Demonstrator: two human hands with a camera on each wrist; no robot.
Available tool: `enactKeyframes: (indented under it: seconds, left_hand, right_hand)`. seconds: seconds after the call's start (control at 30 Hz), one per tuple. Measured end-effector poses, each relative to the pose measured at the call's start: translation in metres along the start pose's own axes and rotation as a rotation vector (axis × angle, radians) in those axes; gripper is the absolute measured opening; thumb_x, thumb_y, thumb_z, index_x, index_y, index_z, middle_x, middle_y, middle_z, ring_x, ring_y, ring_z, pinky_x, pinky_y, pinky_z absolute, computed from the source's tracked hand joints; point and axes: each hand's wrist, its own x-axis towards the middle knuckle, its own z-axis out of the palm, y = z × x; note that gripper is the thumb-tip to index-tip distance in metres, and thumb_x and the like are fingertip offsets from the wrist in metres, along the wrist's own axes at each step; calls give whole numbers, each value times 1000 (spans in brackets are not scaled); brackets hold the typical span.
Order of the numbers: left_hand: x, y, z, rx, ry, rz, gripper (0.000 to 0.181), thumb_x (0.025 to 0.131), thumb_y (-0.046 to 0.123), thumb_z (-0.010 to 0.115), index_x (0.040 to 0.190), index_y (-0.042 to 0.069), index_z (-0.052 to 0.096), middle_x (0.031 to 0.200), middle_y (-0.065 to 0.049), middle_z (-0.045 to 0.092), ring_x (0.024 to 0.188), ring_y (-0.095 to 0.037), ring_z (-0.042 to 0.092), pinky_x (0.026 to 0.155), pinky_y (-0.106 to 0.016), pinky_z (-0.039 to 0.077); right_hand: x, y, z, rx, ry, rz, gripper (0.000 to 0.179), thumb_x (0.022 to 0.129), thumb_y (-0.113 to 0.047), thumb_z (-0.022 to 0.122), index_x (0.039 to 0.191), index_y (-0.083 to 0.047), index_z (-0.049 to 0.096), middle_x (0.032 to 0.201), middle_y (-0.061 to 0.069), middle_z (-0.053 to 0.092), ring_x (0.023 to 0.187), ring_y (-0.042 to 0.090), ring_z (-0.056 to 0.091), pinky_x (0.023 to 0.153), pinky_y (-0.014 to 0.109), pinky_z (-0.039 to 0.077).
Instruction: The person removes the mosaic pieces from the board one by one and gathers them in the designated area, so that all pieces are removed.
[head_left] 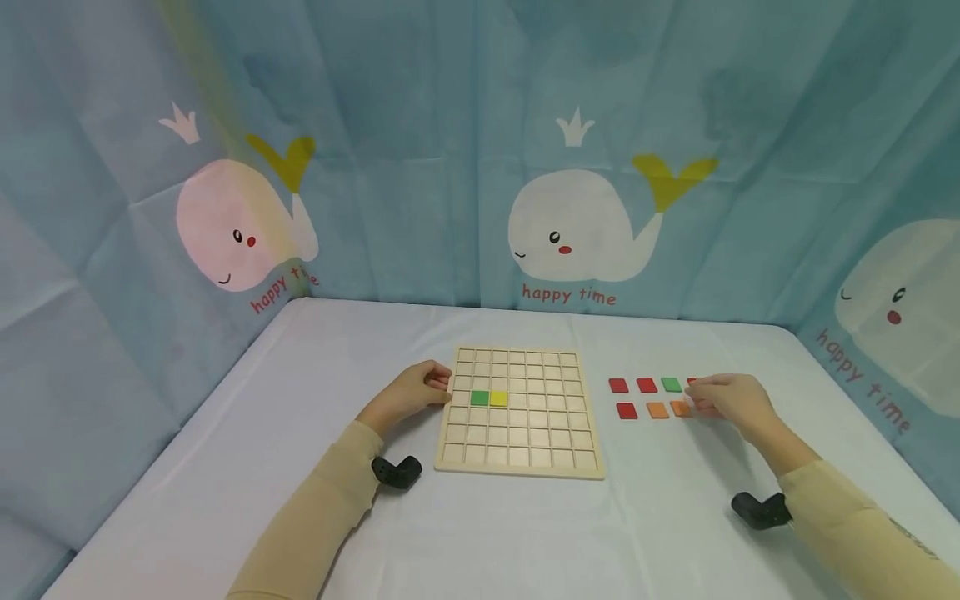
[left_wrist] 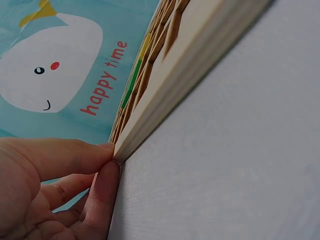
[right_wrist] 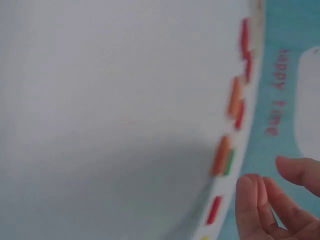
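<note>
A light wooden grid board (head_left: 517, 473) lies on the table, with a green tile (head_left: 480, 398) and a yellow tile (head_left: 498, 398) side by side in its cells. My left hand (head_left: 412, 387) pinches the board's left edge between thumb and fingers, as the left wrist view shows close up. To the right of the board, my right hand (head_left: 731, 400) hovers over loose tiles. Its thumb and fingers are apart in the right wrist view, with nothing between them. Nearest to it are an orange tile (head_left: 681, 408), a green tile (head_left: 671, 384) and a partly hidden red tile (right_wrist: 214, 210).
More square tiles lie in two rows: red ones (head_left: 618, 386) and another orange one (head_left: 657, 410). A bit of yellow (right_wrist: 204, 238) shows at the bottom of the right wrist view. White cloth covers the table (head_left: 480, 542); a blue whale-print curtain (head_left: 405, 225) hangs behind.
</note>
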Motion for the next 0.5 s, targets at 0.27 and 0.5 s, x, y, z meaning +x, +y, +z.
enactKeyframes:
  seconds: [0.27,0.5]
  left_hand:
    - [-3,3,1,-12,7,0,42,89,1,69,128,-3,55,112,-14,60,98,-19,57,79,-24,51]
    - [-3,3,1,-21,11,-1,42,89,2,69,128,-3,56,112,-13,60,98,-19,56,80,-23,50]
  right_hand:
    - [-20,-40,33,104,-63,-73,61,96,-42,61,136,4,56,110,14,74,93,18,70,96,51,49]
    - [-16,-68,71,158,-151,-128,51,97,-34,62,135,0,58,126,18,68,101,18,72,100,46,51]
